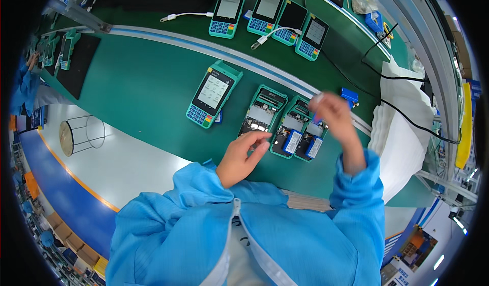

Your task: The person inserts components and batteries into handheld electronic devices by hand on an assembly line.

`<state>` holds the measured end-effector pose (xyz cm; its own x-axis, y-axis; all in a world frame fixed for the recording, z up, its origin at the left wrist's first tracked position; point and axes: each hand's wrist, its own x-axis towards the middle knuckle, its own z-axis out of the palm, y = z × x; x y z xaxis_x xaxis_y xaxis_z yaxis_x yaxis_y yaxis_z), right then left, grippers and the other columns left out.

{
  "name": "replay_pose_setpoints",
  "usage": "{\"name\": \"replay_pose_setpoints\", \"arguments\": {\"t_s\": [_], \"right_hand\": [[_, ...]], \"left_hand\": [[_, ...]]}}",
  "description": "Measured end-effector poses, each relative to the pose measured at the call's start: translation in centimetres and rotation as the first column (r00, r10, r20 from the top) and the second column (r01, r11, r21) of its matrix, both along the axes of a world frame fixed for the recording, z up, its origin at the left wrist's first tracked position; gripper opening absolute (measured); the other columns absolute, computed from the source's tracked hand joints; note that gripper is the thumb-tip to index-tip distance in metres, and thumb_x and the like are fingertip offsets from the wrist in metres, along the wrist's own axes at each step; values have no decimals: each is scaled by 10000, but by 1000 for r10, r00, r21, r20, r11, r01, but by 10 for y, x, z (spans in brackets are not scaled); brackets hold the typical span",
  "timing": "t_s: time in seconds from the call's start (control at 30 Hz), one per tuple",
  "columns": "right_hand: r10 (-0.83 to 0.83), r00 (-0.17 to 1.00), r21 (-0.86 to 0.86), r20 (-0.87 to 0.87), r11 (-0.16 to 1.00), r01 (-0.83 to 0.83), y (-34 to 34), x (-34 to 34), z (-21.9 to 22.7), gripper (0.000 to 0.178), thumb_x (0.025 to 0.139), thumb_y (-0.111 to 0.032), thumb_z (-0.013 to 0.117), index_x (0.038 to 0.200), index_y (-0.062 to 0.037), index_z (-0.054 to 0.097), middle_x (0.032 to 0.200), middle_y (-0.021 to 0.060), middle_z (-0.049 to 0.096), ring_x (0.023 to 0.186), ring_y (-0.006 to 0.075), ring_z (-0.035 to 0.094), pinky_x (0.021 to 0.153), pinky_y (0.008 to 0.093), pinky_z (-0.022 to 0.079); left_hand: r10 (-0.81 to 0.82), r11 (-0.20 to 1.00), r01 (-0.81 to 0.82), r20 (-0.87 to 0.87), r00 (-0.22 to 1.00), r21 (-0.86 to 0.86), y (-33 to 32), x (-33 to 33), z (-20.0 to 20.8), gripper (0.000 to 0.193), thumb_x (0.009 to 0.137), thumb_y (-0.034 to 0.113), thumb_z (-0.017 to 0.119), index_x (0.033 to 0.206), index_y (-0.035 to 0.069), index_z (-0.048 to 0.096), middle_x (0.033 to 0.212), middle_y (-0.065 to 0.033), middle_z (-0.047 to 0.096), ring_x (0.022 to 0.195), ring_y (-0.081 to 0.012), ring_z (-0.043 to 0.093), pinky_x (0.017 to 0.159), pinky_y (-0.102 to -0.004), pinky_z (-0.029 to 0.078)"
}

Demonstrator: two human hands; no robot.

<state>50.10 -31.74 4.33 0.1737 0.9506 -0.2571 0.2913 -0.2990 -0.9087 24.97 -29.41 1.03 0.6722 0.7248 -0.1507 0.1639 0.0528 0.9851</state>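
My left hand (242, 156) is at the near end of an opened payment terminal (259, 115), fingers bent over its lower edge and covering that end. The terminal's back is off, showing a circuit board and a grey plate. My right hand (333, 115) is raised over the far end of the rightmost opened terminal (316, 130), its fingers smeared by motion. Something whitish shows at its fingertips, too blurred to name. Another opened terminal (281, 141) lies between them. A blue battery pack (292, 142) and a second battery pack (315, 147) lie at the near ends of these two.
Left of my hands lies a face-up terminal (211, 95) with a lit screen. Several terminals, one being this lit terminal (226, 13), stand beyond the metal rail (204, 51) with white cables. White foam sheets (400, 133) and a black cable (407, 117) are at right; a stool (76, 136) stands left.
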Motion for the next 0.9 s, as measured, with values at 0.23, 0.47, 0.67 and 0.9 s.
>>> {"name": "replay_pose_setpoints", "arguments": {"t_s": [0.23, 0.47, 0.67, 0.9], "right_hand": [[322, 517, -7, 793, 853, -521, -47, -104, 16, 107, 615, -113, 614, 639, -74, 517, 630, 38, 454, 624, 197, 493, 547, 318, 401], [314, 735, -42, 601, 931, -363, -43, -126, 8, 91, 661, -130, 613, 695, -68, 555, 662, 53, 518, 617, 204, 534, 561, 327, 415], [69, 992, -338, -106, 936, -101, -41, -124, 7, 142, 671, -143, 635, 783, -69, 591, 711, 76, 567, 655, 238, 560, 593, 331, 423], [203, 897, 49, 393, 969, -241, -39, -136, 2, 70, 712, -111, 591, 759, -59, 586, 669, 60, 536, 618, 224, 531, 595, 335, 389]], "left_hand": [[-277, 768, 273, 85, 957, -579, 13, -8, 2, 205, 836, 193, 563, 918, 5, 563, 791, -33, 603, 685, -78, 544, 564, -204, 434], [-362, 683, 303, 52, 931, -665, 24, -30, -2, 175, 851, 163, 536, 936, 11, 550, 786, -29, 594, 674, -54, 526, 542, -183, 423], [-244, 654, 282, 156, 957, -702, 25, -37, -7, 184, 867, 176, 505, 935, 8, 541, 760, -30, 560, 639, -54, 486, 540, -176, 410], [-257, 663, 237, 81, 963, -710, 32, -45, -4, 216, 866, 207, 509, 952, 12, 545, 797, -34, 574, 662, -67, 508, 534, -189, 420]]}}
